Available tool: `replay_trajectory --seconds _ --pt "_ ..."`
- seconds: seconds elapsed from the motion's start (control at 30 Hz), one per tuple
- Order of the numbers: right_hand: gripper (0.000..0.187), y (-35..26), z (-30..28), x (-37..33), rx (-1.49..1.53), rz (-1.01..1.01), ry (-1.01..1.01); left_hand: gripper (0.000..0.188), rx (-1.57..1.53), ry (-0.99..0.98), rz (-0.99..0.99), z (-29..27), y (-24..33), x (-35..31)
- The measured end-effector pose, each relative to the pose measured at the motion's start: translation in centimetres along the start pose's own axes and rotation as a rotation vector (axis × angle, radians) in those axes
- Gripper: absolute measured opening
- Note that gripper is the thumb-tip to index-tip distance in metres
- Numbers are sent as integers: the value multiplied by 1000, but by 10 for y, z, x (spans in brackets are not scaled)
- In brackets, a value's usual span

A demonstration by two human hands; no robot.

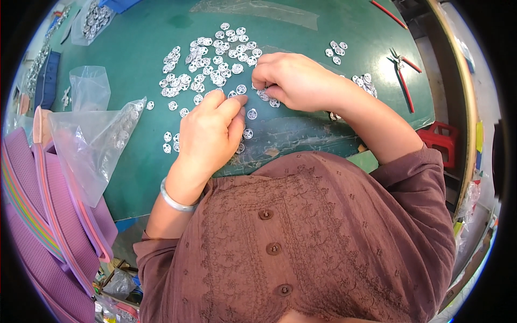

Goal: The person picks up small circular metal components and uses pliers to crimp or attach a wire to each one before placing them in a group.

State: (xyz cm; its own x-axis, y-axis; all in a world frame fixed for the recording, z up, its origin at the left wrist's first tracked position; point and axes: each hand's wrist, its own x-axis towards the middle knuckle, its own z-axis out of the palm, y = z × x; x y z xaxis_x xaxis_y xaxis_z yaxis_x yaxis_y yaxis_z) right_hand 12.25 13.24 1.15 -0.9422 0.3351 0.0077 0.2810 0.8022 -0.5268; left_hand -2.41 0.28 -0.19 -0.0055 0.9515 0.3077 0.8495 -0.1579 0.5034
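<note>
1. Dozens of silver openwork metal discs [237,69] on the green tabletop [377,54], most in one broad scatter at the far side of the hands!
2. Left hand [207,129]: fingers curled, thumb drawn in close to the index finger; whether it grips a disc, I cannot tell.
3. Right hand [296,81]: fingers bent down over discs just to the right, little gap showing, any hold hidden.
4. Progress? Small clusters sit apart, far right [338,51] and near left [167,137], finished or not, no telling; the big scatter suggests plenty left.
</note>
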Motion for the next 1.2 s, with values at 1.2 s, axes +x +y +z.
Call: replay_trajectory --seconds 1.2 --pt "13 -13 4 -31 -46 128 122 16 -79 50 -25 -1 3 0"
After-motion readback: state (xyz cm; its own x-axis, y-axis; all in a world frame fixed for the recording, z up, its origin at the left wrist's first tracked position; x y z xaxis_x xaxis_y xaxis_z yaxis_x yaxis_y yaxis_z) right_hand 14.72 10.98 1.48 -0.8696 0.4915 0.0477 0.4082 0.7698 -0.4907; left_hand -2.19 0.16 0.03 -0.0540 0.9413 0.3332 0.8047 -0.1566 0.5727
